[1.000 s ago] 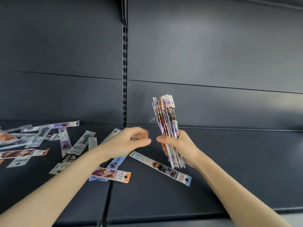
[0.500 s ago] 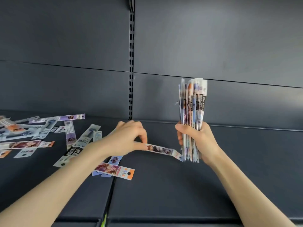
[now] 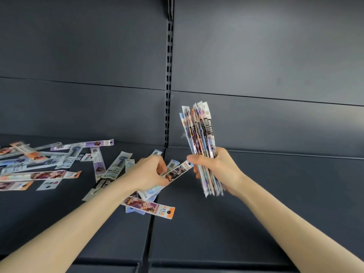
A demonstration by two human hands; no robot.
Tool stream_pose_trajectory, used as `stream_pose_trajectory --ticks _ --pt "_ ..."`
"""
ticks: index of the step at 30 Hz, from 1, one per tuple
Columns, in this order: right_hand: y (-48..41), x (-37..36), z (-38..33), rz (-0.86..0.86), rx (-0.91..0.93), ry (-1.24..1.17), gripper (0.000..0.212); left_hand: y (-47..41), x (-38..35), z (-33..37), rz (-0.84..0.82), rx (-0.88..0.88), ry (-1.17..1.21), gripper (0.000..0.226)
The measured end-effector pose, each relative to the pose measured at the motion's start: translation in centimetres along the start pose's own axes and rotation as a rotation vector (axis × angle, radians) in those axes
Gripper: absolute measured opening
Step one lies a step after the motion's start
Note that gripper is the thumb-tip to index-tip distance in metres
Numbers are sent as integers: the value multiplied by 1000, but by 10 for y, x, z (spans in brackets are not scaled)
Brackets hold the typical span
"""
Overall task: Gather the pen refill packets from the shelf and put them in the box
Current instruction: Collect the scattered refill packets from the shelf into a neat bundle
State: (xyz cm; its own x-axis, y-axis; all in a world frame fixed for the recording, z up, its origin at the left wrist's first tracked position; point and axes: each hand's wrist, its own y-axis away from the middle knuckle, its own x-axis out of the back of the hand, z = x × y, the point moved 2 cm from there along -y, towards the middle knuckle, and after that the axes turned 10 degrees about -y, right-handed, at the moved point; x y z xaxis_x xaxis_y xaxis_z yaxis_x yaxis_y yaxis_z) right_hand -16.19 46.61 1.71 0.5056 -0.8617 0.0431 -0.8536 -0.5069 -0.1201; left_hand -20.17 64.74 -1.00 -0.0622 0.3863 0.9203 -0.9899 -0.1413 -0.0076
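Note:
My right hand [image 3: 217, 168] grips a thick upright bundle of pen refill packets [image 3: 201, 134] above the dark shelf. My left hand [image 3: 147, 172] pinches a single long packet [image 3: 177, 171] just left of the bundle, its orange-tipped end almost touching my right fingers. Several loose packets [image 3: 49, 164] lie scattered flat on the shelf to the left. One packet with an orange end [image 3: 151, 207] lies under my left wrist, on top of a pale blue one. No box is in view.
The dark grey shelf board [image 3: 256, 223] has a seam down its middle. A slotted upright rail [image 3: 169, 85] runs up the back panel. The shelf's front edge [image 3: 197, 265] is at the bottom.
My left hand has lifted the single packet off the shelf and brought it up beside the bundle. The bundle in my right hand has tilted slightly left.

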Motion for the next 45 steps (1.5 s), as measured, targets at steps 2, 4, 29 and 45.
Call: stream_pose_trajectory --ticks 2,4,29,45 --pt "-3 -2 5 17 -17 4 10 -4 -1 -1 -11 4 94 37" --pt "-3 -1 8 35 -27 -4 9 -7 0 0 24 -2 155 41" --pt "-9 20 15 339 10 -422 22 -4 -12 55 101 -179 924 22" --pt "-9 29 22 229 -93 -374 10 -7 19 24 323 -2 1338 13"
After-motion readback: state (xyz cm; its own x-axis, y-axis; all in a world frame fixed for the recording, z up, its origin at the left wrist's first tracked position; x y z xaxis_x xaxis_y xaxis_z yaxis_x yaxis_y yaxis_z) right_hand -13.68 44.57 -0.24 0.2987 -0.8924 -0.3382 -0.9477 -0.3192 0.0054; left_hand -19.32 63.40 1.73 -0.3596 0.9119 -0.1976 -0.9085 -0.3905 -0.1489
